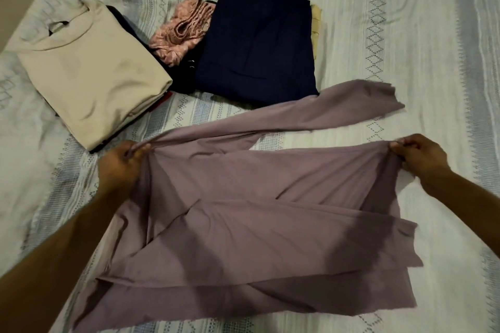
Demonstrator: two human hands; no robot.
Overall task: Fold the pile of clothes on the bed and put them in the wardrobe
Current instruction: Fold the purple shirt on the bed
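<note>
Near me on the patterned white bed (405,21), I pinch the thin mauve fabric garment (243,219) at its far corners, left hand (120,167) and right hand (419,159) both grasping. Its loose far sleeve could bunch inside the fold.

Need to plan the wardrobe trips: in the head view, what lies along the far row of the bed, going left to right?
Folded beige top → crumpled pink garment → folded navy trousers → a pale yellow piece peeking from under the trousers' right edge. Dark items under the beige top are left out.
</note>
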